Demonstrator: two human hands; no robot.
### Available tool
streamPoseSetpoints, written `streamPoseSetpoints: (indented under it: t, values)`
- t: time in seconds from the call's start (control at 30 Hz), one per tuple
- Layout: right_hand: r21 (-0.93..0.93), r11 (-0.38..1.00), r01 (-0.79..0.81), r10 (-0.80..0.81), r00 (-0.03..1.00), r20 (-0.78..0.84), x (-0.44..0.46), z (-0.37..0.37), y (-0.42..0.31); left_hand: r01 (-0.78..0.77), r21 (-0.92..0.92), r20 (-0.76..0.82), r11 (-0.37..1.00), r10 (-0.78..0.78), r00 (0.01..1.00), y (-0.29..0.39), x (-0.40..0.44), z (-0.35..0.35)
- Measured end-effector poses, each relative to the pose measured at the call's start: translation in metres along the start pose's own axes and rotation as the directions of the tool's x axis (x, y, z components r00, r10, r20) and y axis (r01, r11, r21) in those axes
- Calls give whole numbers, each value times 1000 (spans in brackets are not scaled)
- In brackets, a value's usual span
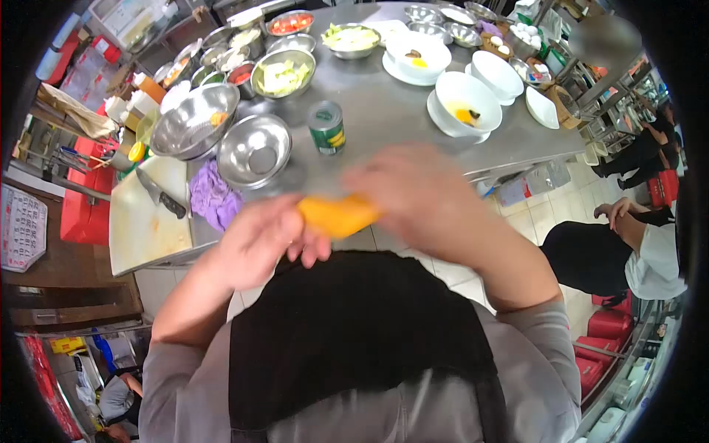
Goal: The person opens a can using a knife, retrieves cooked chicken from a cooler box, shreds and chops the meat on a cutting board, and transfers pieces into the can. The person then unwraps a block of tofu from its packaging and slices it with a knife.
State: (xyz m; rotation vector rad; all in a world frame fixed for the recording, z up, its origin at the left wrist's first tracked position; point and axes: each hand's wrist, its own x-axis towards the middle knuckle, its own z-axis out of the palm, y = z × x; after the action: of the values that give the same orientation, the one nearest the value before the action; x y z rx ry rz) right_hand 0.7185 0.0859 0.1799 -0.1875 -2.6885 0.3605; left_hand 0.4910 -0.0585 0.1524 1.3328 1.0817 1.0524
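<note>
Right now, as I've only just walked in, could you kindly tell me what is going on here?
A person at a steel table has a yellow-orange item between both hands: the left hand is at one end, the blurred right hand at the other. What the item is, I cannot tell. A green-labelled can stands upright beyond the hands, beside a metal bowl. Off to the left, a knife lies on a cutting board, next to a purple cloth.

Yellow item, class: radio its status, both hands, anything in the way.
Left hand holding yellow item; right hand, blurred, at its other end. Item's exact nature unclear. Nothing visibly in the way.
</note>
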Motion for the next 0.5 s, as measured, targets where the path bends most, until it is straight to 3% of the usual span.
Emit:
streamPoseSetpoints:
  t: [0.03, 0.07, 0.1, 0.13, 0.17, 0.2, 0.23, 0.3, 0.4, 0.5]
  values:
    - [-5, 1000, -31, 29, 971, -238, -21, 7, 14, 26, -22, -61, 999, -28, 998, -17, 13, -6]
    - [81, 984, -162, 179, 938, -296, -34, -5, 18, 53, -45, -111, 998, -58, 992, -37, 27, -14]
    - [35, 965, -259, 256, 910, -325, -49, -21, 18, 153, 23, -248, 988, -142, 958, -68, 39, -23]
    - [388, 815, -431, 567, 734, -375, -66, -24, 12, 269, 185, -371, 945, -186, 910, -103, 50, -38]
    - [457, 832, -313, 540, 645, -541, -73, -25, 21, 286, 258, -460, 923, -143, 876, -132, 62, -46]
    - [437, 845, -308, 531, 581, -617, -84, -33, 26, 308, 328, -543, 893, -89, 835, -155, 75, -51]
    - [588, 780, -216, 611, 467, -639, -93, -39, 30, 218, 404, -591, 888, 72, 803, -173, 91, -53]
    - [567, 805, -175, 571, 491, -658, -98, -47, 23, 60, 568, -635, 821, 391, 666, -196, 125, -58]
    - [544, 797, -264, 604, 380, -701, -89, -51, 11, 109, 661, -613, 743, 450, 650, -196, 170, -74]
    - [763, 645, -46, 712, 400, -577, -76, -64, 1, 120, 451, -583, 884, 190, 790, -199, 188, -85]
